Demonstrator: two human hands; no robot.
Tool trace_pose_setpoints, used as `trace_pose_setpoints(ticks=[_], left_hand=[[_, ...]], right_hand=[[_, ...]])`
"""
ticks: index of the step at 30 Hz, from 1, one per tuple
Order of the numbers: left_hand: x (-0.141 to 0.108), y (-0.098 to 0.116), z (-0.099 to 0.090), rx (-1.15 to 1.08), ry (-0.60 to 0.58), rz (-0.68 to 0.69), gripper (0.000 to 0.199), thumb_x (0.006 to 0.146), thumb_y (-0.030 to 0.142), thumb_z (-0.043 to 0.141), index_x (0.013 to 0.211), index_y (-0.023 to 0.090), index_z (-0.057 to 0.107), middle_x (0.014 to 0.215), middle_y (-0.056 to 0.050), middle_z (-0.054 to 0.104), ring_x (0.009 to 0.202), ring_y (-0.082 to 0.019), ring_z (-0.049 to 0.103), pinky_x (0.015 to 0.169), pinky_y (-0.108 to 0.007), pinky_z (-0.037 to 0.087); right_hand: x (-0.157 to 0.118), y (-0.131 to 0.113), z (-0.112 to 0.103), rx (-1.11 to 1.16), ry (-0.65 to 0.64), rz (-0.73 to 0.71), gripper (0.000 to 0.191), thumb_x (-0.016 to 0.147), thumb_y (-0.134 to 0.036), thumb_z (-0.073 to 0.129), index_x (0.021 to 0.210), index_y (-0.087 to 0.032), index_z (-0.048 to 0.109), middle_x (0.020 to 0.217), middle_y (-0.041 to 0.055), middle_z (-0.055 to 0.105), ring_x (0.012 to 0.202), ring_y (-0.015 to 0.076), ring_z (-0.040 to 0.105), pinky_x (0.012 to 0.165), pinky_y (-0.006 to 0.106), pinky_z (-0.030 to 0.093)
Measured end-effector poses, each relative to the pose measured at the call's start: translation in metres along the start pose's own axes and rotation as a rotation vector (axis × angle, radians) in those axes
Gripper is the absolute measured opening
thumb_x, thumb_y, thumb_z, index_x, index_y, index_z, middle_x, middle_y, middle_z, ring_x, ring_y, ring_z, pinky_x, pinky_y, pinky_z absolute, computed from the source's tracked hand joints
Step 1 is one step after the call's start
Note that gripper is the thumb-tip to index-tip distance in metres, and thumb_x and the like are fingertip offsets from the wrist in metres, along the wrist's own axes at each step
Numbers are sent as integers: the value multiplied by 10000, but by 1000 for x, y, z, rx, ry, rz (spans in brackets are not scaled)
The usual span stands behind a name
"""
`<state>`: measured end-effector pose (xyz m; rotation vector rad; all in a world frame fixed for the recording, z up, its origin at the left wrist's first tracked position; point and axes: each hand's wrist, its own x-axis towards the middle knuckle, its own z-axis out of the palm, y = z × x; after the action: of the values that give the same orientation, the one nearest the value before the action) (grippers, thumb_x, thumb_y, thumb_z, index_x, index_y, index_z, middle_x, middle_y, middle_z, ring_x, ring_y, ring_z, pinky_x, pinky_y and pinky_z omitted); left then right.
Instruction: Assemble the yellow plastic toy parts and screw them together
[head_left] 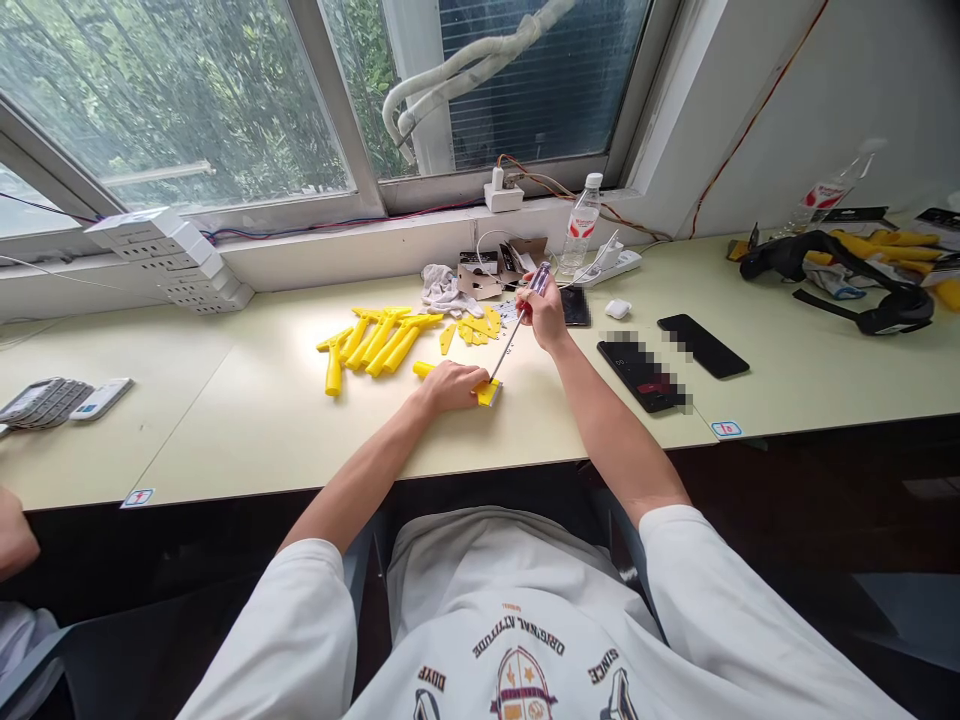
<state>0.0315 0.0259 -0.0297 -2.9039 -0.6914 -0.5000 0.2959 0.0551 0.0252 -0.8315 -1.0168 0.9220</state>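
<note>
A: What is shown nearest the table's (pixel 277 420) front edge?

B: A yellow tool (pixel 488 392), a metal strip at its end, held down on the tabletop under the grasp of the left hand (pixel 454 387); its handle is left jutting out on the far side of that hand.

A: And the right?

B: By the right hand (pixel 541 312) a screwdriver (pixel 512 338) is gripped at its handle, the shaft slanted, the tip at the yellow head — whether a screw is met there cannot be told.

A: How is it best done?

B: The shaft should be squared to the head and pressed while turned; the tool should be pinned firmly, fingers clear of the tip — a slip could be costly.

A: Farther back?

B: More yellow tools (pixel 379 342) are clustered leftward, yellow plates (pixel 480 328) beside them; beyond, a crumpled cloth (pixel 446 292) and a bottle (pixel 580 230) are seen.
</note>
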Motion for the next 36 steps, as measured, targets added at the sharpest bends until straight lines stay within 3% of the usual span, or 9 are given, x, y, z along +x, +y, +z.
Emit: trace_pose_setpoints(ticks=[5, 10, 12, 16, 23, 26, 30, 36], left_hand=[[0, -3, 5, -21, 33, 8, 239, 820, 245, 657, 1022, 246, 785, 903, -36, 830, 729, -206, 746, 588, -290, 443], [2, -2, 3, -42, 98, 21, 187, 901, 350, 705, 997, 238, 820, 828, -55, 800, 737, -213, 737, 626, -303, 465], [4, -1, -2, -44, 131, 10, 230, 951, 426, 713, 1014, 239, 830, 838, -69, 793, 776, -221, 740, 664, -308, 478], [7, 1, -9, -73, 118, -12, 298, 1054, 471, 627, 1074, 231, 800, 918, -75, 802, 852, -220, 747, 701, -301, 481], [6, -3, -10, -89, -58, -12, 307, 1082, 487, 567, 1107, 229, 733, 958, -68, 810, 786, -212, 738, 644, -285, 444], [6, -3, -11, -86, -49, -21, 296, 1081, 479, 559, 1097, 238, 730, 955, -66, 814, 788, -214, 743, 638, -284, 433], [5, -4, -11, -91, -57, -12, 286, 1041, 503, 622, 1106, 248, 733, 960, -63, 819, 804, -222, 752, 633, -285, 425], [3, -5, -10, -84, -35, 15, 306, 1044, 521, 607, 1084, 250, 743, 926, -59, 811, 782, -212, 744, 618, -280, 411]], right_hand=[[-6, -10, 7, 100, -53, 18, 412, 801, -389, 839, 1142, -313, 620, 828, -39, 584, 558, 101, 442, 406, 221, 232], [-7, -15, 9, 211, -89, 42, 451, 858, -655, 786, 1098, -301, 640, 846, -31, 581, 519, 86, 392, 400, 237, 214], [-5, -15, 6, 231, -67, 46, 474, 851, -686, 777, 1081, -294, 643, 834, -31, 583, 504, 80, 374, 392, 237, 216], [2, -8, -3, 197, 22, 91, 462, 856, -666, 773, 1092, -287, 651, 859, -25, 643, 489, 72, 383, 370, 229, 244], [13, 28, -16, 20, 239, 269, 476, 798, -568, 887, 1018, -259, 601, 714, -31, 681, 418, 70, 382, 353, 211, 217], [13, 39, -19, 27, 216, 183, 575, 780, -599, 888, 1169, -295, 592, 730, -46, 695, 421, 83, 413, 359, 208, 253], [12, 39, -20, 121, 129, 164, 602, 884, -649, 733, 1371, -336, 566, 827, -13, 756, 427, 102, 448, 359, 216, 301], [11, 31, -19, 242, 165, 232, 472, 907, -483, 676, 1351, -337, 611, 1138, 15, 811, 499, 99, 504, 368, 213, 354]])
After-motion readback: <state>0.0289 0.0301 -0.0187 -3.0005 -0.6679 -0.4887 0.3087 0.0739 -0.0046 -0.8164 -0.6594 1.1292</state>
